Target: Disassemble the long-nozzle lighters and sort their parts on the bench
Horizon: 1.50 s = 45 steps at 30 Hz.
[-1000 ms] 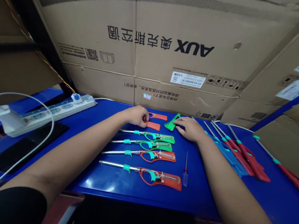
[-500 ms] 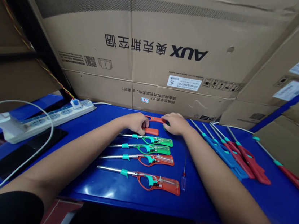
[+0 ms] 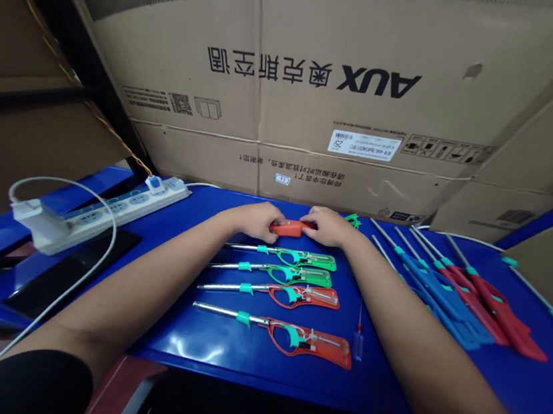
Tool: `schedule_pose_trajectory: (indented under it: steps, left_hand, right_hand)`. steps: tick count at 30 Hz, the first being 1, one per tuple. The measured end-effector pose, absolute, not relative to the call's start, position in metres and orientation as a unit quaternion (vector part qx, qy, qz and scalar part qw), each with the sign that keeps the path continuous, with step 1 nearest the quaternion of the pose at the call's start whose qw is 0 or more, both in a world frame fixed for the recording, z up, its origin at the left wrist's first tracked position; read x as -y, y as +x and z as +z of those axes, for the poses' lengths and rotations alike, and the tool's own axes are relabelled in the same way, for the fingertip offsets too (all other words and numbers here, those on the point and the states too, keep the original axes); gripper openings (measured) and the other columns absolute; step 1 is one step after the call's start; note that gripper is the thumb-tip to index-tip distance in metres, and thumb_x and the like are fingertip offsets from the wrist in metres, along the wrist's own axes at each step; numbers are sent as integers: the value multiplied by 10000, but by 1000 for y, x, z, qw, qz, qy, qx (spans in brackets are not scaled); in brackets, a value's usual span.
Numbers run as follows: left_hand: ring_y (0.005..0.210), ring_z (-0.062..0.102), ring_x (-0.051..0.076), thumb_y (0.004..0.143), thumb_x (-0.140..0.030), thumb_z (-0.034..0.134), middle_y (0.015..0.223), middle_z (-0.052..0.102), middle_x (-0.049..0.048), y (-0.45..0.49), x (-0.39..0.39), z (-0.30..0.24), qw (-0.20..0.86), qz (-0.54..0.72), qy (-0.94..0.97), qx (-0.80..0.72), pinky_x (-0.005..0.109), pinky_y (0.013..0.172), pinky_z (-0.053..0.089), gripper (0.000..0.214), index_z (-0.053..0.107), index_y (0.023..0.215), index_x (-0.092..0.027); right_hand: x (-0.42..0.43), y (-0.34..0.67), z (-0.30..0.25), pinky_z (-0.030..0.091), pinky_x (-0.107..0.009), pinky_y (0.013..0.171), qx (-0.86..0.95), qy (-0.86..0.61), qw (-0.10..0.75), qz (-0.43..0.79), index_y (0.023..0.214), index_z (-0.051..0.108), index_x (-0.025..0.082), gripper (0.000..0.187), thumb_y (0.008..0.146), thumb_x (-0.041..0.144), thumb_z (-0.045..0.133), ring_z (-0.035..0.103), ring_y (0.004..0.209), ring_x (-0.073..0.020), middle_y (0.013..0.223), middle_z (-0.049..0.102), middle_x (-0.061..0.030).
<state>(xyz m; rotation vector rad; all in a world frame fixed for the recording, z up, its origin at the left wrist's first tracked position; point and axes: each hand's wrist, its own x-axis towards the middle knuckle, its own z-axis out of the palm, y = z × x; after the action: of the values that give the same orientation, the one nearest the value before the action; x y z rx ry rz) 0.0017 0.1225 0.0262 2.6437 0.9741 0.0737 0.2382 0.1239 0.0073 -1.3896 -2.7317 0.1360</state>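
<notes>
Near the back of the blue table, my left hand (image 3: pixel 261 220) is closed on the left end of an orange lighter casing (image 3: pixel 288 228). My right hand (image 3: pixel 328 227) pinches at its right end, where a darker orange-red part shows under the fingers. Much of both pieces is hidden by the fingers. In front of my hands, several opened long-nosed gas lighters lie in a row: green ones (image 3: pixel 298 275) farther back and orange ones (image 3: pixel 312 344) nearer, inner parts exposed. Behind my right wrist lies a small green piece (image 3: pixel 353 221).
A screwdriver (image 3: pixel 358 341) lies right of the row. Several blue lighters (image 3: pixel 437 290) and red lighters (image 3: pixel 506 309) lie farther right. At left are a white power strip (image 3: pixel 125 210) with a cable and a flat black object (image 3: pixel 72 269). A large carton (image 3: pixel 292 115) stands behind the table.
My hands have come closer together around the orange casing, which has lifted from its place near the row. The camera view has shifted, moving the scene slightly rightward.
</notes>
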Motion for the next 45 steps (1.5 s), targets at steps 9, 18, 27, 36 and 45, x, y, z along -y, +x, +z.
schedule_pose_trajectory:
  steps: [9,18,27,36,45]
  left_hand:
    - [729,588,146,849,-427,602,859,684,19,-4,-133,24,226,43,905,-357,246,664,401,312,715,983,-168]
    - [1134,574,230,912,-427,550,1236,626,131,0,-136,14,135,74,927,-341,320,984,400,424,667,1228,-169]
    - [652,591,129,665,-326,719,817,720,2,4,-125,28,159,8,897,-412,228,599,383,349,739,981,-179]
    - [634,603,158,601,-296,674,785,739,16,11,-115,33,146,-20,890,-431,251,567,382,332,764,898,-179]
    - [654,618,156,616,-348,693,813,750,20,13,-110,38,157,-50,883,-441,239,573,386,362,759,932,-184]
  right_hand:
    - [-116,235,13,480,-301,846,898,-423,69,93,1321,597,190,553,796,332,696,644,976,-215,1158,687,-93]
    - [-116,235,16,457,-315,849,911,-404,46,65,1097,736,218,358,858,462,625,629,985,-225,1098,684,-86]
    - [-107,223,25,420,-320,761,909,-416,-5,5,986,744,197,270,826,370,612,625,925,-240,1014,693,-98]
    - [-95,207,31,388,-300,691,915,-401,-47,10,973,735,203,268,850,397,597,617,854,-213,1003,676,-91]
    - [-92,197,21,403,-288,749,923,-383,-20,23,985,693,157,264,882,375,587,607,909,-210,1045,656,-113]
